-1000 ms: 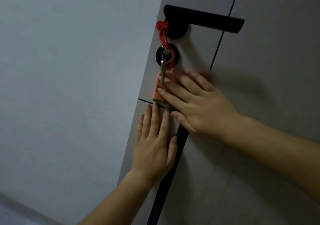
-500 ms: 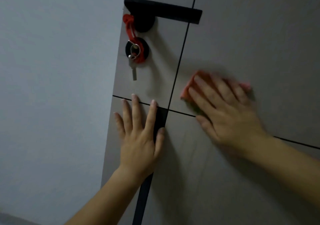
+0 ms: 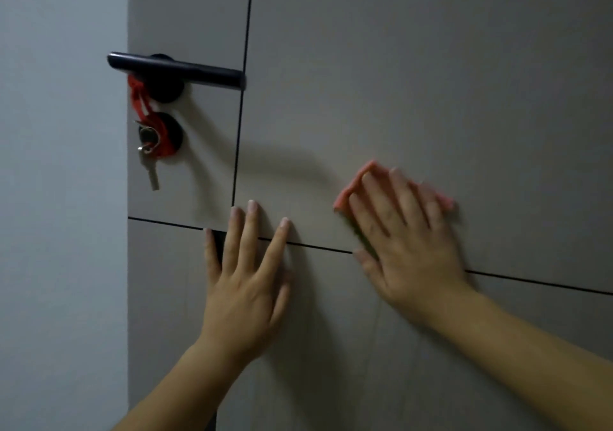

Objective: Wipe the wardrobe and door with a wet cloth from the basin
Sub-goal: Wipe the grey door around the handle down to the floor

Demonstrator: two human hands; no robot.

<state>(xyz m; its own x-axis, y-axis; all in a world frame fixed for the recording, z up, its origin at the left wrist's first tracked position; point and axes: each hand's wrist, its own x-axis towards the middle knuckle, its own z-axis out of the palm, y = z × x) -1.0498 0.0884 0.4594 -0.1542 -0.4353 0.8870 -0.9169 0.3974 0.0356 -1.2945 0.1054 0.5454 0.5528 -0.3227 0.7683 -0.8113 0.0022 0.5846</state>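
My right hand (image 3: 408,248) presses the pink cloth (image 3: 351,188) flat against the grey door (image 3: 431,82), fingers (image 3: 406,198) straight, below and right of the black handle (image 3: 175,68). My left hand (image 3: 245,284) rests on the door beside it, fingers spread, holding nothing.

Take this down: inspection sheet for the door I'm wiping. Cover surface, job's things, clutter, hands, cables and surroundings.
Surface: grey panelled door, dark grooves between panels, dim light.
Job's things: pink cloth flat against the door under the right hand; basin and wardrobe not in view.
Clutter: key hanging below the lock; red strap running up to the black handle.
Grippers: left hand flat on the door; right hand pressing the cloth.
Cables: nothing seen.
Surroundings: pale wall left of the door.
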